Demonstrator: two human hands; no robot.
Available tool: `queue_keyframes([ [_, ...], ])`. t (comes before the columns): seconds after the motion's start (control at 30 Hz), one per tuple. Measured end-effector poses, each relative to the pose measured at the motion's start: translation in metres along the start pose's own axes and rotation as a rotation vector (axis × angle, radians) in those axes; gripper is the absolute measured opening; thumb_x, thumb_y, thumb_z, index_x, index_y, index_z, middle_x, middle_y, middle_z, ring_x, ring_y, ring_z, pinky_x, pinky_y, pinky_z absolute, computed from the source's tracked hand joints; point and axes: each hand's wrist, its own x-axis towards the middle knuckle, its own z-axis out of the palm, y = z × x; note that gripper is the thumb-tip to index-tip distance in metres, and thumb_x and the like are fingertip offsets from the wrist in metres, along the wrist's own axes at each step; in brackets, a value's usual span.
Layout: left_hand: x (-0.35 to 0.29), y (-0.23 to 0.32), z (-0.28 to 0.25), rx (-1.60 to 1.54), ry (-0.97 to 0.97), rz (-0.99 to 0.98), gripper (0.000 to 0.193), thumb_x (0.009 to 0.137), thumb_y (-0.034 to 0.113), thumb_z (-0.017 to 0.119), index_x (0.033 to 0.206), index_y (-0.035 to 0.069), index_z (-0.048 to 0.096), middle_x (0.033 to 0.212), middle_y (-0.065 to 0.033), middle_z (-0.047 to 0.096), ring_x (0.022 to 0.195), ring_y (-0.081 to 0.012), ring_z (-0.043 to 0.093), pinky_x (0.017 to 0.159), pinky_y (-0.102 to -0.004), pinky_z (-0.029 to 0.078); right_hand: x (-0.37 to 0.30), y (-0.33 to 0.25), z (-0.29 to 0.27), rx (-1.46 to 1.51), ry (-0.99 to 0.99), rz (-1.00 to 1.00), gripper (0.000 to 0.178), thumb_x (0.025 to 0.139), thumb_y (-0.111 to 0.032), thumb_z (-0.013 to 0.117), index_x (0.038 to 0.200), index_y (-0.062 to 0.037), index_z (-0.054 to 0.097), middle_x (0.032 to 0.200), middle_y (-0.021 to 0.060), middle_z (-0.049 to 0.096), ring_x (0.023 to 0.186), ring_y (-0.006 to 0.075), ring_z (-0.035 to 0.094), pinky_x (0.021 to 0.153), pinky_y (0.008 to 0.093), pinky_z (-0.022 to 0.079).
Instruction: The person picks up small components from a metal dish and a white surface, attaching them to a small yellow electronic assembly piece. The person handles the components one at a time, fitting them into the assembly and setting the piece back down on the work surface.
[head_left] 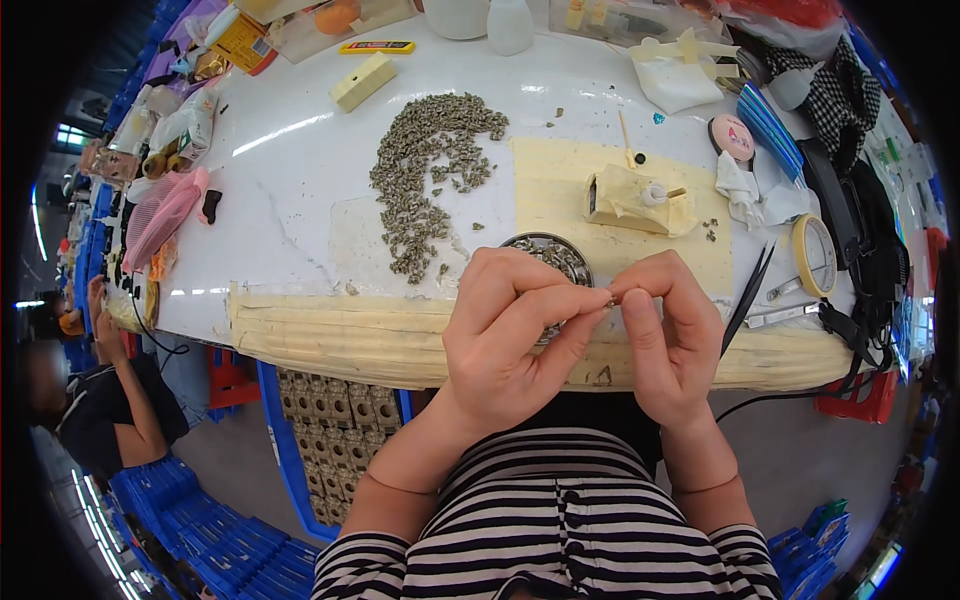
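Observation:
My left hand (518,335) and my right hand (667,335) meet above the near edge of the table. Thumbs and forefingers of both are pinched around one tiny metal part (612,300), mostly hidden by the fingertips. Just behind my hands sits a round dish (585,255) filled with small shiny metal parts; my left hand covers much of it. A large loose pile of small grey metal parts (420,170) spreads across the white tabletop to the left and beyond.
Tape-wrapped padding (330,325) lines the table edge. A taped block (640,200) stands beyond my right hand, near black tweezers (750,295) and a tape roll (814,255). Below left, a blue crate (290,455) holds metal blocks. Another person (125,400) sits at far left.

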Motion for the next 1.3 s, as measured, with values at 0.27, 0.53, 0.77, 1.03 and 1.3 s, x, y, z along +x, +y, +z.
queue_keyframes([
  [0.27, -0.001, 0.002, 0.001, 0.029, 0.002, -0.086, 0.022, 0.069, -0.005, 0.079, 0.088, 0.005, 0.072, 0.081, -0.0042, 0.06, 0.075, -0.0207, 0.055, 0.064, -0.0305, 0.043, 0.004, -0.003, -0.003, -0.163, 0.034, -0.333, 0.018, 0.077, -0.002, 0.075, 0.094, -0.0032, 0.073, 0.084, 0.0066, 0.067, 0.074, 0.0203, 0.058, 0.066, 0.0297, 0.046],
  [0.53, 0.0, 0.0, -0.003, -0.075, -0.004, -0.092, 0.023, 0.07, -0.004, 0.079, 0.09, 0.005, 0.073, 0.082, -0.0039, 0.06, 0.076, -0.0198, 0.055, 0.065, -0.0298, 0.043, 0.002, -0.001, 0.0, -0.213, 0.001, -0.229, 0.016, 0.077, -0.005, 0.076, 0.093, -0.0022, 0.074, 0.084, 0.0078, 0.066, 0.074, 0.0214, 0.058, 0.065, 0.0298, 0.046],
  [0.77, 0.0, 0.0, -0.003, -0.008, -0.04, 0.034, 0.026, 0.068, -0.004, 0.079, 0.092, 0.006, 0.073, 0.082, -0.0036, 0.059, 0.076, -0.0203, 0.055, 0.065, -0.0305, 0.044, 0.002, 0.002, -0.002, -0.157, -0.005, -0.17, 0.014, 0.077, -0.007, 0.079, 0.087, -0.0032, 0.071, 0.081, 0.0071, 0.064, 0.073, 0.0218, 0.058, 0.065, 0.0302, 0.045],
  [1.03, -0.002, -0.001, 0.0, -0.013, 0.014, -0.064, 0.024, 0.069, -0.006, 0.079, 0.089, 0.005, 0.072, 0.082, -0.0048, 0.06, 0.075, -0.0208, 0.055, 0.064, -0.0304, 0.044, 0.003, -0.007, -0.001, -0.375, 0.058, -0.424, 0.025, 0.07, -0.003, 0.081, 0.094, -0.0067, 0.076, 0.085, 0.0042, 0.066, 0.074, 0.0194, 0.058, 0.064, 0.029, 0.045],
  [1.3, 0.001, 0.0, -0.004, -0.052, -0.008, -0.014, 0.025, 0.07, -0.004, 0.08, 0.092, 0.006, 0.073, 0.083, -0.0037, 0.06, 0.075, -0.0201, 0.055, 0.066, -0.0301, 0.044, 0.004, -0.003, -0.002, -0.19, 0.019, -0.24, 0.017, 0.076, -0.004, 0.078, 0.093, -0.0043, 0.075, 0.08, 0.0063, 0.066, 0.073, 0.0206, 0.058, 0.065, 0.0298, 0.046],
])
